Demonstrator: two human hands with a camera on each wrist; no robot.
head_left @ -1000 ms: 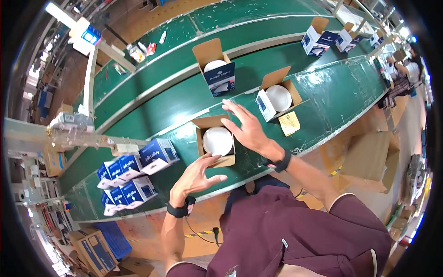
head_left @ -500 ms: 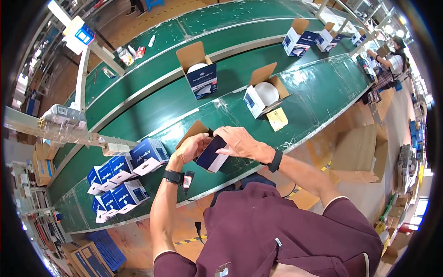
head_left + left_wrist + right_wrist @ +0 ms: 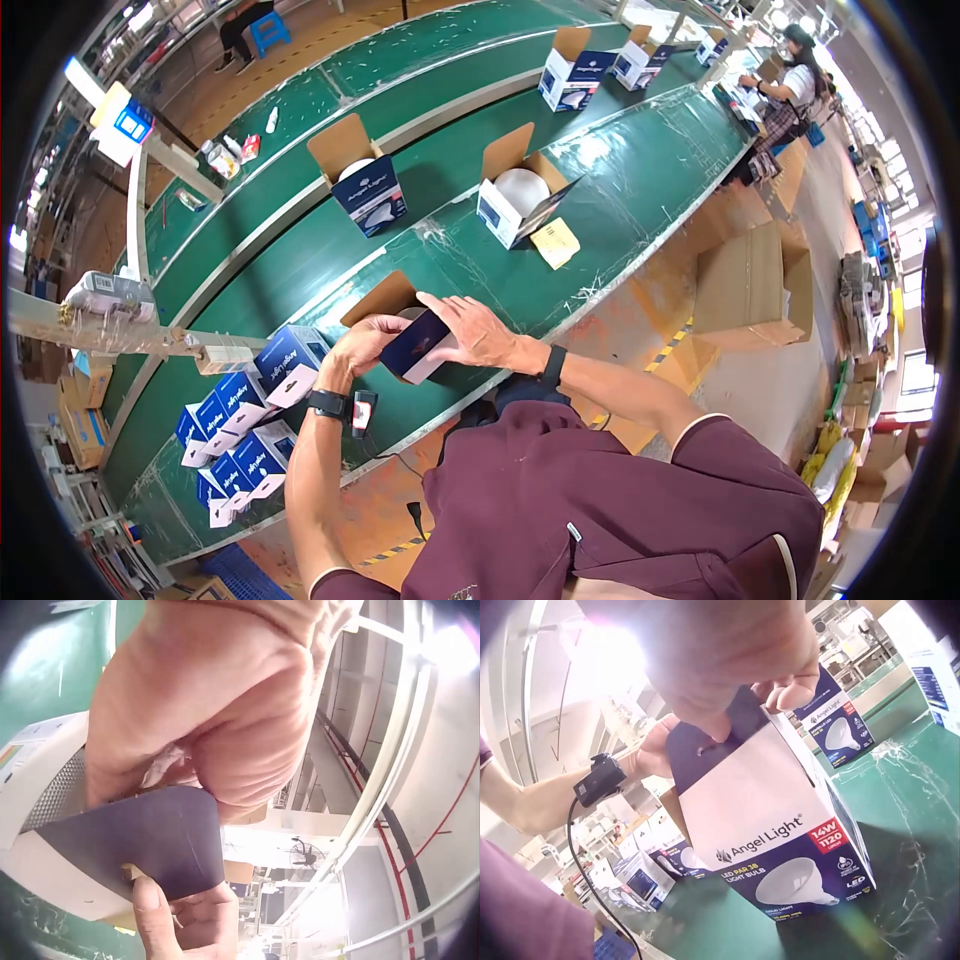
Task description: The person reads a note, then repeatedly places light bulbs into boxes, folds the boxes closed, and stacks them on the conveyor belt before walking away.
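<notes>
An Angel Light box (image 3: pixel 780 847) stands on the green bench, its dark blue flap (image 3: pixel 415 340) raised and leaning over the opening. My right hand (image 3: pixel 480 335) grips that flap; in the left wrist view its thumb (image 3: pixel 152 907) presses the dark face near a small slot. Curled at the opposite side of the opening is my left hand (image 3: pixel 365 345), its fingers at the box edge and partly hidden. Behind them a brown cardboard flap (image 3: pixel 382 298) stands up. Only a sliver of the round white bulb shows between the hands.
Closed blue-and-white boxes (image 3: pixel 240 392) stand grouped at the left. Two open boxes, one ahead (image 3: pixel 372 198) and one to the right (image 3: pixel 500 212), hold white bulbs. A yellow paper (image 3: pixel 555 243) lies beside the latter. A person (image 3: pixel 790 90) is at the far right.
Both hands were spread around the open box with the bulb showing. They have since closed on the box, the blue flap has come up over the opening, and the head view has shifted.
</notes>
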